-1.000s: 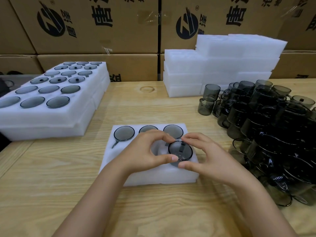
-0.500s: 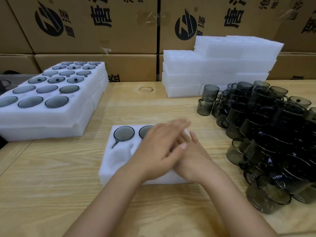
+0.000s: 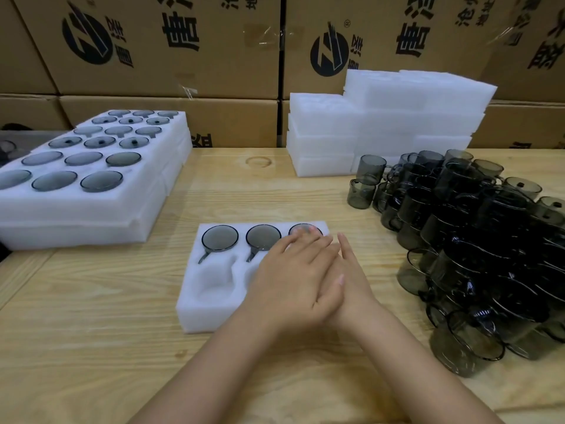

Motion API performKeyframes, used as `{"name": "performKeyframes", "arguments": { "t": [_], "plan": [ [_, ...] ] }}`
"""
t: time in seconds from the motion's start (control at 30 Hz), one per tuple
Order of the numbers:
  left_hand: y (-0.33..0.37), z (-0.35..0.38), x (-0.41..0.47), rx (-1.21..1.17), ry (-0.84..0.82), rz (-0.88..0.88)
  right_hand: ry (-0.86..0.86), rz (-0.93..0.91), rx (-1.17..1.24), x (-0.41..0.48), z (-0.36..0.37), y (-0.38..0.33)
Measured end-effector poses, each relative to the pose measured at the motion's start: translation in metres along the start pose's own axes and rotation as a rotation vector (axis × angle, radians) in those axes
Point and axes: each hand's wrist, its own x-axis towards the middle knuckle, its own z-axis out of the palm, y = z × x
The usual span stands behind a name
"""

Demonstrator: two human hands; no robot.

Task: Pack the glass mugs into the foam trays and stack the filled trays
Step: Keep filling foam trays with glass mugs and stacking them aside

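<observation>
Glass mugs (image 3: 220,238): three sat in back row of foam tray (image 3: 195,304) at centre of table (image 3: 91,332); front-left pocket bare. Left hand (image 3: 293,286) lay flat over right hand (image 3: 351,286) on tray's right side. Fingers of both were straight and gripped nothing. Left fingertips touched back-right mug. Loose mugs (image 3: 474,240) were heaped at right, filled trays (image 3: 146,209) stacked at left.

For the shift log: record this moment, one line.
hands: left hand flat over right hand, on foam tray | tray: three rear mugs in, front-left pocket empty
</observation>
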Motion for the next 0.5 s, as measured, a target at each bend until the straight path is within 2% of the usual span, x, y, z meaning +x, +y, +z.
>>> {"name": "performKeyframes", "arguments": {
  "t": [0.07, 0.13, 0.2, 0.27, 0.3, 0.33, 0.4, 0.43, 0.5],
  "plan": [
    [0.001, 0.006, -0.010, 0.093, 0.213, 0.119, 0.001, 0.042, 0.017, -0.009, -0.005, -0.002],
    [0.003, 0.016, -0.019, 0.123, 0.323, 0.208, 0.067, 0.104, 0.007, -0.023, -0.013, 0.003],
    [0.004, 0.022, -0.025, 0.175, 0.369, 0.238, 0.386, 0.229, 0.072, -0.043, -0.020, 0.015],
    [0.003, 0.026, -0.027, 0.277, 0.370, 0.229, 0.712, 0.441, 0.048, -0.067, -0.024, 0.034],
    [0.002, 0.027, -0.027, 0.321, 0.368, 0.222, 0.744, 0.576, 0.019, -0.078, -0.025, 0.044],
    [0.001, 0.028, -0.026, 0.345, 0.368, 0.213, 0.711, 0.693, 0.009, -0.087, -0.024, 0.054],
    [0.000, 0.030, -0.026, 0.330, 0.367, 0.195, 0.488, 0.851, 0.020, -0.096, -0.023, 0.070],
    [-0.001, 0.030, -0.026, 0.314, 0.369, 0.189, 0.368, 0.889, 0.020, -0.096, -0.022, 0.073],
    [-0.001, 0.031, -0.026, 0.297, 0.377, 0.187, 0.282, 0.912, 0.003, -0.096, -0.019, 0.078]
  ]
}}
